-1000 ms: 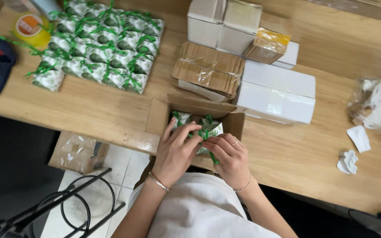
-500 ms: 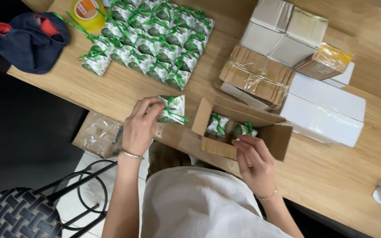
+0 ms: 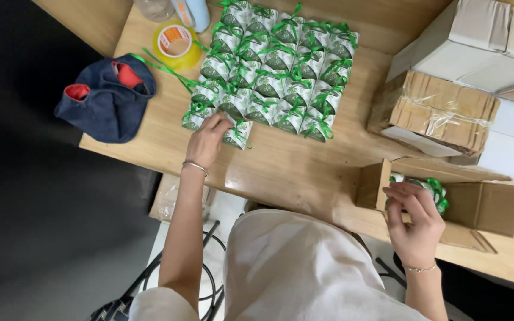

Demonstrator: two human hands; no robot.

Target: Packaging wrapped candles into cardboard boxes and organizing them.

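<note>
Favour packets: a block of small white pouches [image 3: 275, 71] printed with green leaves, each tied with a green ribbon bow, lies in tight rows on the wooden table [image 3: 292, 166], at about 12 o'clock from the person.
Packet under the left hand: the nearest pouch [image 3: 236, 134] sits at the block's 7 o'clock corner, touching its neighbours, ribbon on top.
Left hand: the left hand [image 3: 207, 139] is stretched forward to 11 o'clock, arm nearly straight, a thin bangle on the wrist; the fingers curl over the corner packets and rest on them. Whether they are pinching one I cannot tell.
Open carton: a brown cardboard box [image 3: 483, 208] stands with flaps spread at the table's near edge, at about 3 o'clock; a green-ribboned packet [image 3: 434, 191] shows inside it.
Right hand: the right hand [image 3: 414, 223] is bent in at the wrist over the carton's near-left side, fingers loosely curled and spread, tips touching the packet inside and the box edge; no firm grip visible.
Hands together: well apart, one at each end of the work.
Around: a yellow tape roll [image 3: 176, 44] and a dark blue cloth pouch [image 3: 105, 98] at 10 o'clock; stacked white boxes [image 3: 477, 41] and a wrapped bundle of flat brown card [image 3: 438, 113] at 2 o'clock.
</note>
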